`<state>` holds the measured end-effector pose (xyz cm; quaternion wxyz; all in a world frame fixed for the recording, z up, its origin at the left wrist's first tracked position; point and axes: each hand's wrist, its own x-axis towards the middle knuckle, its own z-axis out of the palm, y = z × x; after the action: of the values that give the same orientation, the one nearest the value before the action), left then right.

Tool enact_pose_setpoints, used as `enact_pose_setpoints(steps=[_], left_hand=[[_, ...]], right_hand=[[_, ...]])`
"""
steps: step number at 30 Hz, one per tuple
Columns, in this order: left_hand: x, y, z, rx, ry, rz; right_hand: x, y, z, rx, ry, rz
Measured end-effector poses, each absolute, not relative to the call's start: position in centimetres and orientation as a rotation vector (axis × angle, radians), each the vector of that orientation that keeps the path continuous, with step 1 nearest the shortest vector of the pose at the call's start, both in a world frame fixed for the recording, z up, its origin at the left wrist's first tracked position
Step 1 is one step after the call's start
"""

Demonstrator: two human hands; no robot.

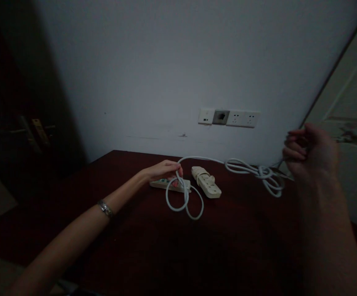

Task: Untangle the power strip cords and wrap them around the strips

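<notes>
My left hand (168, 169) reaches across the dark table with its fingers closed on a white power cable (209, 158). Loops of that cable hang below the fingers, in front of a white power strip (162, 185) lying partly hidden behind the hand. Just right of it lies a second power strip (210, 186), its own cord wound round one end. Raised at the right, close to the camera, is my right hand (312, 150) with curled fingers. The cable's tangled loops (264, 174) lead toward this hand and pass behind it; whatever its fingers hold is hidden.
The dark red table (153, 242) meets a pale wall (141, 82). Wall sockets (241, 118) and a grey outlet plate (221, 117) are set above its back edge. A white door (351, 102) stands at right, a dark door with a brass-coloured handle (39, 127) at left.
</notes>
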<state>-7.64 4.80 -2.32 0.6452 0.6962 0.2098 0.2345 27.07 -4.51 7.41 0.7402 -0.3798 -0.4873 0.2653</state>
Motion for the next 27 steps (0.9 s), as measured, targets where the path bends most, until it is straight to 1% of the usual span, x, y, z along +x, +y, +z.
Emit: enact_pose_setpoints(steps=[3,6,9,13,15,19,25,27], left_hand=[[-5.2,4.1,-1.8,1.538,0.519,0.705],[-3.1,3.4,-1.5,1.481,0.561,0.803],[-1.7,3.0,-1.5,1.438,0.587,0.828],[-0.7,3.2,-1.6,1.384,0.601,0.834],[-0.5,3.5,-1.7,1.356,0.561,0.824],[-0.4,3.6,-2.0,1.252,0.421,0.721],[-0.4,2.5,-4.5,0.952,0.292,0.599],[-0.5,2.0,-5.7,0.949,0.292,0.580]], right_hand=[[25.1,-3.8,6.8,-0.985,-1.129,0.708],[22.3,-2.4,5.2,-1.111,-1.427,0.748],[19.5,-1.3,3.3,-1.031,-1.813,0.546],[16.3,-1.2,1.8,-0.850,-2.090,0.624],[15.3,-1.3,1.6,-0.787,-2.097,0.657],[15.1,-0.9,1.2,-0.771,-2.056,0.607],[16.7,-0.4,1.9,-0.996,-1.854,0.442],[17.4,-0.4,2.5,-1.084,-1.711,0.456]])
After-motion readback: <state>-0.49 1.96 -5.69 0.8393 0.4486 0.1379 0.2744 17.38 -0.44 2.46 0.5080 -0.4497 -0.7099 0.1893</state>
